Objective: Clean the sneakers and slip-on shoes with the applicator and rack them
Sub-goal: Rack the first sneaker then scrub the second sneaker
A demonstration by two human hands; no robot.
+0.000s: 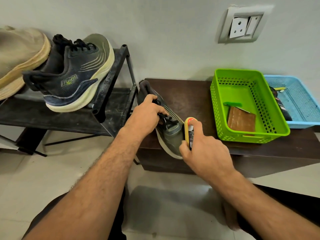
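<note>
Item one: dark green sneaker point(170, 135), cream sole, black laces, lying on the left end of the dark brown table point(190, 94), toe over the front edge. The left hand point(147, 116) grips it at the lace area, fingers curled round the upper. Item two: applicator point(189, 129), yellow body with orange-red top, held against the sneaker's toe side by the right hand point(206, 153), whose fingers wrap round it, forefinger laid along its length. Item three: matching sneaker point(72, 78) resting tilted on the top shelf of the black shoe rack point(112, 75), left of the table. Item four: beige shoe point(19, 56), partly out of view, touching that sneaker on the rack. Item five: green basket point(216, 104) on the table, holding a brown board point(241, 119). Item six: blue basket point(297, 99) just beside it, contents unclear. Wall socket point(242, 25) above.
</note>
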